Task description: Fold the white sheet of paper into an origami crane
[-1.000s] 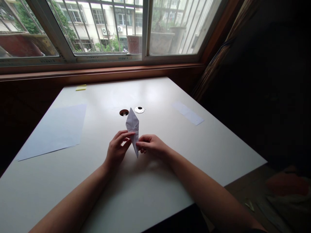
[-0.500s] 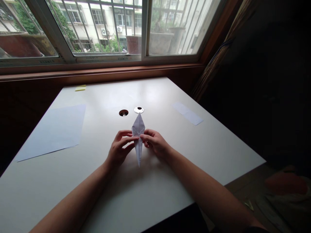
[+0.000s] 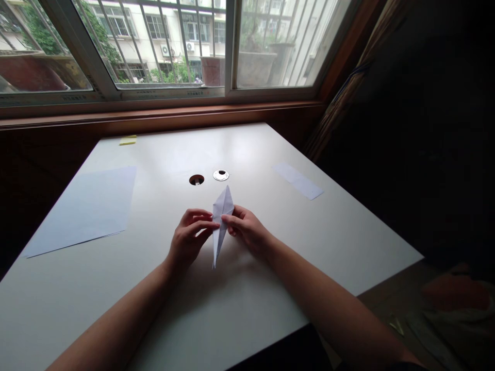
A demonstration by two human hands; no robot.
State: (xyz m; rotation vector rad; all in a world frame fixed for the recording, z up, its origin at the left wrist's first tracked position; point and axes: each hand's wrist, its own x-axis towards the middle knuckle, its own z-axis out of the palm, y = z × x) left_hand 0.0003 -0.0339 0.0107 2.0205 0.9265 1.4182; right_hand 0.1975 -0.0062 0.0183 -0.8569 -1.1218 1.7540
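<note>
A folded piece of white paper (image 3: 223, 206), shaped like a narrow kite with a long lower point, is held above the table between both hands. My left hand (image 3: 189, 234) pinches its left edge near the middle, thumb and fingers bent towards each other. From the other side my right hand (image 3: 247, 224) grips it, thumb lying across the front at the centre crease and fingers behind, partly hidden. The paper leans, its top tilted to the right and its lower tip to the left. That lower end shows a small split.
White sheets (image 3: 85, 206) lie on the left of the white table (image 3: 328, 242). A paper strip (image 3: 297, 181) is at the right, a yellow slip (image 3: 128, 140) at the far edge. Near the middle are a round hole (image 3: 196, 180) and a metal grommet (image 3: 221, 175). Behind stands a barred window (image 3: 166, 46).
The folded paper has tilted, its top swinging right and its lower tip left. A split now shows at the bottom end. Both hands stay nearly in place, still holding it.
</note>
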